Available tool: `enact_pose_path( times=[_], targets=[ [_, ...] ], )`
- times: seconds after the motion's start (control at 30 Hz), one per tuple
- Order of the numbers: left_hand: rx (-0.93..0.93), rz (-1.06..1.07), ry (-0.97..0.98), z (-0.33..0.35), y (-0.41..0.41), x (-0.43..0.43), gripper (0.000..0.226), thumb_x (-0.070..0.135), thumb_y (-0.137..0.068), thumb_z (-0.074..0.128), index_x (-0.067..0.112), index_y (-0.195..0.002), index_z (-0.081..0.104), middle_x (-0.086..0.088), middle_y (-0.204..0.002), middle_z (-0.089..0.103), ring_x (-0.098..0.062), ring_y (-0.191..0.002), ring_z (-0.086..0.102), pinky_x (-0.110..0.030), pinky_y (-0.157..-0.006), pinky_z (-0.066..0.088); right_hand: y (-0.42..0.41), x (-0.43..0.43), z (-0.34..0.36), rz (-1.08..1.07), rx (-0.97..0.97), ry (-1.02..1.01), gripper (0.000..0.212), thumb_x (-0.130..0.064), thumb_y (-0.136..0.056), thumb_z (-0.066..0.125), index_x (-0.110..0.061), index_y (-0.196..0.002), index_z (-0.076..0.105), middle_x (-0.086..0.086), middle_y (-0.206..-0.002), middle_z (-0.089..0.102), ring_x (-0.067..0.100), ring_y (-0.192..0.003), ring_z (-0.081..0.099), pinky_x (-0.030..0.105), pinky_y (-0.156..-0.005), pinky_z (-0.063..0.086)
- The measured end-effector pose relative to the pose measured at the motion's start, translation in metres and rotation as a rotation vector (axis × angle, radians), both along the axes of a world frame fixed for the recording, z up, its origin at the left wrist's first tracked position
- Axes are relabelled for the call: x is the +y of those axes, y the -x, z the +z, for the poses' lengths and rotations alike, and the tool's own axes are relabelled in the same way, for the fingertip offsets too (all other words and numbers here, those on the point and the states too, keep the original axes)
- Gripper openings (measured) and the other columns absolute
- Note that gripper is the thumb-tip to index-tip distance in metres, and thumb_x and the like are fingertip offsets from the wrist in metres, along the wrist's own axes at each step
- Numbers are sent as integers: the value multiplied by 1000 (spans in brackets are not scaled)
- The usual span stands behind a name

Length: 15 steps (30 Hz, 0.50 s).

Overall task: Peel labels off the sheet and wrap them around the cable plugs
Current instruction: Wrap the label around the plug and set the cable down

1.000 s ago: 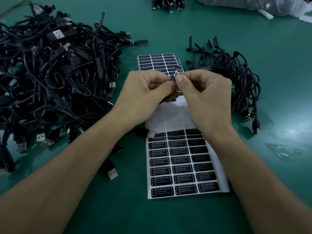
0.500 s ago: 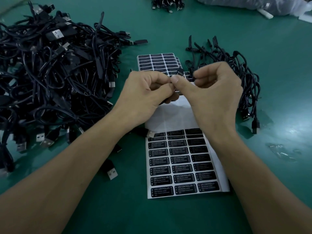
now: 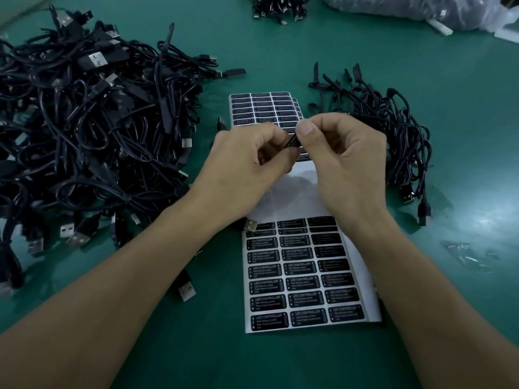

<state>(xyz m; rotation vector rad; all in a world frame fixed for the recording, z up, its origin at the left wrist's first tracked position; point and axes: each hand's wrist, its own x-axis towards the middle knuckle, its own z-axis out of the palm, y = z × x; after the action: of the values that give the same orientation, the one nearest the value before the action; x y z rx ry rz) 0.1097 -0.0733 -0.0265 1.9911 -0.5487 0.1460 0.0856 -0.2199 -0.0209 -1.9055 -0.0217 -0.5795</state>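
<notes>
Wrapping step in progress: both hands work one label over the far end of the sheet.

On the green table (image 3: 280, 51), the large cable heap (image 3: 84, 122) lies left and the smaller bundle (image 3: 393, 130) right. The part-peeled label sheet (image 3: 303, 276) sits near, with a fuller stack of sheets (image 3: 264, 108) beyond. The left hand (image 3: 244, 164) has its fingers curled, apparently around the plug, which is hidden. The right hand (image 3: 345, 164), whose fingers were lifted half a second ago, has closed thumb and forefinger on the black label (image 3: 293, 142) between the two hands. This probably means the label is being rolled down onto the plug, and the wrap does not look finished.
</notes>
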Motion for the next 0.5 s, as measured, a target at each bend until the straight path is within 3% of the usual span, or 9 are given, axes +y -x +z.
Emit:
enact_pose_path(
  times=[0.13,0.3,0.43,0.5],
  targets=[
    [-45,56,-132,3,-1,4,10,36,-91,73,27,-87,76,13,-77,73,-9,-72,69,-40,-70,57,2,2,1,27,-8,34,14,-20,-94,69,-28,-83,69,-17,-74,68,3,-74,65,21,-74,53],
    [-169,103,-132,6,0,7,13,33,-89,73,21,-85,76,13,-73,72,-6,-69,67,-38,-67,57,5,6,5,65,-55,10,11,-18,-95,67,-26,-89,71,-16,-79,70,4,-78,67,25,-77,56],
    [-220,163,-9,11,0,7,15,25,-91,71,26,-77,66,20,-66,64,4,-58,58,-13,-57,43,6,7,4,81,11,35,15,-16,-94,65,-20,-107,72,-11,-86,71,2,-78,63,14,-73,49],
    [-197,181,89,13,-3,9,16,20,-92,70,21,-76,65,16,-65,61,4,-57,55,-10,-57,39,7,9,3,139,87,170,23,-18,-88,69,-19,-110,73,-10,-90,71,-1,-79,61,11,-74,44]
  ],
)
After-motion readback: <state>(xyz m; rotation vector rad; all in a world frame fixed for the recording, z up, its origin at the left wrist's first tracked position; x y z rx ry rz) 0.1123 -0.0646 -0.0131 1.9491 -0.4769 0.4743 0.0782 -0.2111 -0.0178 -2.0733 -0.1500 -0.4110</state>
